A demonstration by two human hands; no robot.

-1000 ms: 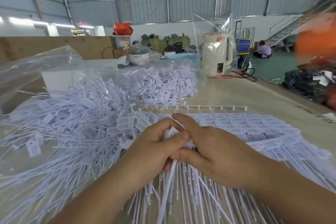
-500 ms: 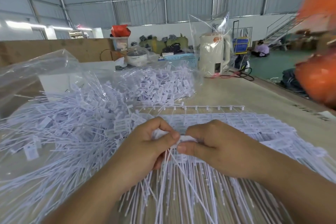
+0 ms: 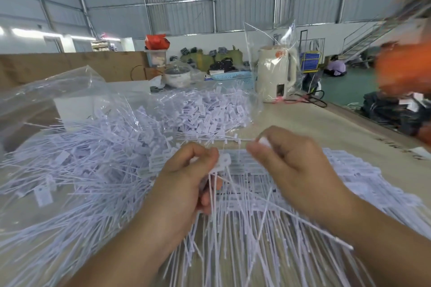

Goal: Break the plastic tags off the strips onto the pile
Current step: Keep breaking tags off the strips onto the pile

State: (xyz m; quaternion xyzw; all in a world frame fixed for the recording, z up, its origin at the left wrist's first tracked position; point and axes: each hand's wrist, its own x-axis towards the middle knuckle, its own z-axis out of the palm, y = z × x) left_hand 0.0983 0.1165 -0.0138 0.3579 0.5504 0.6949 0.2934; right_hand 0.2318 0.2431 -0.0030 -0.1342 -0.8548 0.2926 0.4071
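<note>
My left hand [image 3: 184, 179] grips a bunch of white plastic tags [image 3: 222, 162] by their heads, their thin tails hanging down. My right hand [image 3: 289, 165] pinches a small white tag piece [image 3: 264, 141] at its fingertips, a little up and right of the left hand. Under both hands lie flat strips of joined tags [image 3: 349, 170] fanned across the table. A big pile of loose tags [image 3: 77, 170] spreads to the left.
A clear plastic bag [image 3: 58, 91] with more tags [image 3: 210, 112] lies behind the pile. A cream kettle [image 3: 275, 74], a pot [image 3: 177, 74] and a blue basket [image 3: 233, 75] stand at the table's far end. Blurred orange things [image 3: 405, 70] hang at the right. Table edge runs along the right.
My hands were pressed together on the tags. They have pulled apart, the right hand moving up and right with a white piece, the left keeping the bunch.
</note>
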